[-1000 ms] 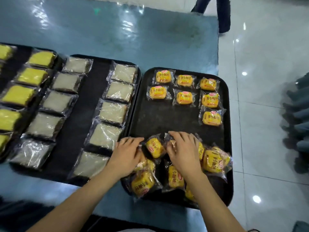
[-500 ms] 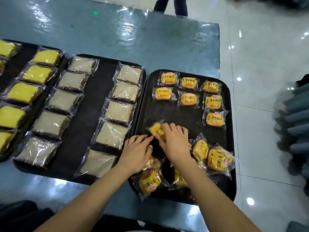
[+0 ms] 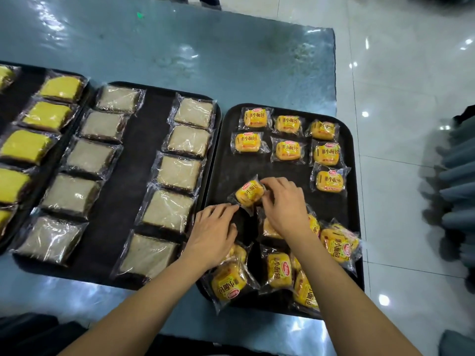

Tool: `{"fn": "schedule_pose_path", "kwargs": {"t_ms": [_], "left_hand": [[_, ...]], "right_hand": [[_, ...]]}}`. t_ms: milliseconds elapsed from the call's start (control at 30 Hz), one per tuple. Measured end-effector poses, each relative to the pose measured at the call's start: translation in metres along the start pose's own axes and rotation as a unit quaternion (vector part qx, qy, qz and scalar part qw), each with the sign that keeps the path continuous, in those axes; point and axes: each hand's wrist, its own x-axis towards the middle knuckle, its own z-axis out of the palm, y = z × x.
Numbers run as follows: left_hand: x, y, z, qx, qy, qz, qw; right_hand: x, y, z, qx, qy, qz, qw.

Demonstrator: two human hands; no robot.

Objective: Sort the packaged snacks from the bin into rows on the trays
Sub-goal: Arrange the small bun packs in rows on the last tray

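Hands at work over a black tray (image 3: 349, 201) of small yellow packaged buns. The right hand (image 3: 284, 206) pinches one yellow bun packet (image 3: 248, 193) at its right edge, fingers curled around the wrapper and holding it tilted just above the tray floor. The left hand (image 3: 212, 233) reaches in from below and to the left; its fingertips (image 3: 232, 207) pinch the packet's lower-left wrapper corner, so both hands hold the same packet between them.

Beyond the hands, toward the tray's far end, seven sorted buns (image 3: 287, 124) lie in neat rows — two in the left column, two in the middle, three in the right. Beneath and nearer than the hands, a loose pile of unsorted buns (image 3: 279, 269) lies jumbled at the tray's near end, some partly hidden under the wrists.

Left of the left hand sits a second black tray (image 3: 144, 160) with two columns of pale grey cake slices (image 3: 180, 170) in clear wrap. Further left, a third tray (image 3: 24, 80) carries yellow cake slices (image 3: 47, 116). All trays rest on a glossy blue table (image 3: 231, 57)
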Motion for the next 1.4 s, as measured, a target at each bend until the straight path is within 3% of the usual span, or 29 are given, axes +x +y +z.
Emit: {"fn": "schedule_pose_path", "kwargs": {"t_ms": [100, 200, 300, 500, 633, 900, 1100, 1267, 1400], "left_hand": [[0.003, 0.010, 0.004, -0.005, -0.005, 0.024, 1.000], [0.008, 0.012, 0.015, 0.040, -0.061, 0.022, 0.997], [0.008, 0.006, 0.018, 0.077, -0.059, 0.022, 0.995], [0.009, 0.016, 0.014, 0.088, -0.029, -0.009, 0.996], [0.029, 0.026, 0.016, 0.040, -0.067, -0.016, 0.997], [0.108, 0.062, 0.008, 0.061, -0.149, 0.051, 0.986], [0.129, 0.065, -0.001, 0.094, -0.169, 0.068, 0.979], [0.090, 0.040, -0.021, 0.064, -0.101, 0.057, 0.991], [0.013, 0.006, -0.028, 0.015, -0.024, 0.003, 1.000]], "right_hand": [[-0.003, -0.002, 0.010, -0.017, -0.077, -0.072, 0.994], [-0.007, 0.003, 0.017, -0.010, -0.108, -0.060, 0.992], [0.000, 0.010, 0.009, -0.005, -0.127, -0.075, 0.989], [-0.016, 0.005, 0.010, -0.040, -0.130, -0.034, 0.990], [-0.017, 0.007, 0.016, -0.021, -0.131, 0.005, 0.991], [0.019, 0.063, -0.013, -0.105, -0.101, 0.055, 0.988], [0.019, 0.076, -0.023, -0.117, -0.109, 0.055, 0.986], [0.004, 0.054, -0.023, -0.088, -0.069, 0.059, 0.992], [-0.036, 0.016, -0.007, -0.016, -0.054, -0.027, 0.998]]}}
